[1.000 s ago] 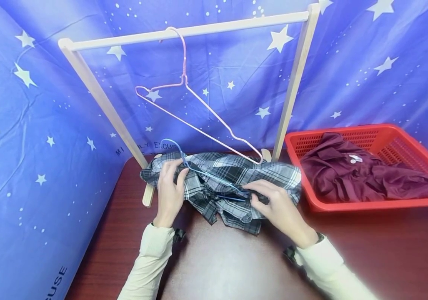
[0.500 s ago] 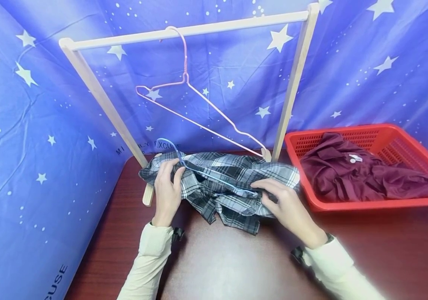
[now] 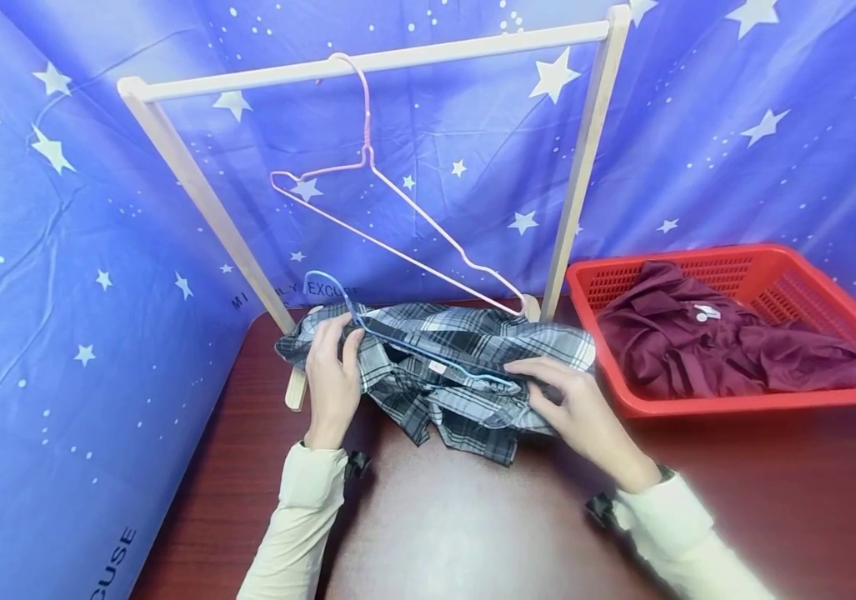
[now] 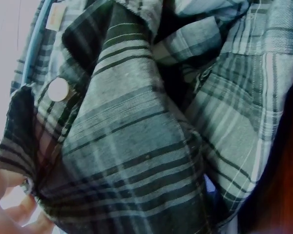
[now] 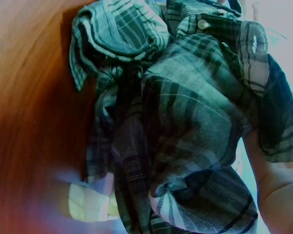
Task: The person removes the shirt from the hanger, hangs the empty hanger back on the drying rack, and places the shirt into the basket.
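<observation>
A black, grey and white plaid shirt (image 3: 465, 417) lies bunched on the table, its collar side toward me. A blue hanger (image 3: 405, 343) runs across its neck opening, hook up at the left, right end among the folds. My left hand (image 3: 333, 387) pinches the shirt edge beside the hanger's neck; in the left wrist view its fingers (image 4: 19, 209) grip the cloth near a white button (image 4: 58, 89). My right hand (image 3: 581, 408) pinches the shirt's right side by the hanger's end. In the right wrist view the cloth hides its fingertips.
Behind the shirt stands a wooden rack (image 3: 588, 167) with a pink hanger (image 3: 416, 208) hooked on its bar. To the right, a red basket (image 3: 653, 407) holds a maroon garment (image 3: 728, 342). A starred blue curtain (image 3: 473, 242) surrounds the table (image 3: 435, 533).
My right hand has moved to the right along the shirt. The blue hanger's hook has shifted left and a white label now shows inside the collar. The left hand has shifted slightly left.
</observation>
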The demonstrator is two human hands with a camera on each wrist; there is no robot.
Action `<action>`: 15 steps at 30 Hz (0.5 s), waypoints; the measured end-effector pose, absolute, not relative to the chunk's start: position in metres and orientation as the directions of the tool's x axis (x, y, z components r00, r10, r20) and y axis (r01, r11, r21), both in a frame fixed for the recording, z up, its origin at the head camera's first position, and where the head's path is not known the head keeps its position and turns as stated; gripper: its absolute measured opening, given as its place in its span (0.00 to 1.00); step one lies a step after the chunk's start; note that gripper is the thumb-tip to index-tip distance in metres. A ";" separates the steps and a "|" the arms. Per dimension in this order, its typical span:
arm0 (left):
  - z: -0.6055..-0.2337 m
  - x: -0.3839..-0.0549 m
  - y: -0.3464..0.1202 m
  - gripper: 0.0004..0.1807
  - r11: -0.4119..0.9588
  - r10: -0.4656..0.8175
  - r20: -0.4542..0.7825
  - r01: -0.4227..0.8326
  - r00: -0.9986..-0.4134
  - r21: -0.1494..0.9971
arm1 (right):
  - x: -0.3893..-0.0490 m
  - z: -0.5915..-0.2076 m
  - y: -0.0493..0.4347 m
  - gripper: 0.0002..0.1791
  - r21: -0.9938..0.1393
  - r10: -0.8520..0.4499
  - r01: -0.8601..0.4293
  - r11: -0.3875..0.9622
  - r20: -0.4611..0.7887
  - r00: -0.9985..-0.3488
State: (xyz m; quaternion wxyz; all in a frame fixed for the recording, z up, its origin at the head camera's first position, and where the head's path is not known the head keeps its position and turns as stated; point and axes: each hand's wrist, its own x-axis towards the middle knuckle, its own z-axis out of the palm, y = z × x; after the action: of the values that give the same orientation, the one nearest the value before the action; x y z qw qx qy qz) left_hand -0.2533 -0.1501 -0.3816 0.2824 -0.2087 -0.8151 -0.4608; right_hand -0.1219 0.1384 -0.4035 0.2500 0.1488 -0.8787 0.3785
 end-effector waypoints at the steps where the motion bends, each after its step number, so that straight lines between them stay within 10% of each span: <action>1: -0.382 -0.253 -0.149 0.15 0.494 0.080 0.653 0.598 -0.753 0.630 | -0.122 -0.405 0.139 0.25 -0.597 -0.066 -0.447 0.666 0.550 -0.833; 15: -0.383 -0.252 -0.146 0.15 0.539 0.019 0.645 0.551 -0.764 0.637 | -0.129 -0.418 0.136 0.24 -0.699 -0.039 -0.488 0.523 0.552 -0.833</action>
State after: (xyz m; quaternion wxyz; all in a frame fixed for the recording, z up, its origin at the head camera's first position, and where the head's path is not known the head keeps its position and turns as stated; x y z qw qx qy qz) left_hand -0.2520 -0.1455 -0.3832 0.2968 -0.1726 -0.8256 -0.4478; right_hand -0.1293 0.1356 -0.4175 0.2425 0.1572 -0.8384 0.4622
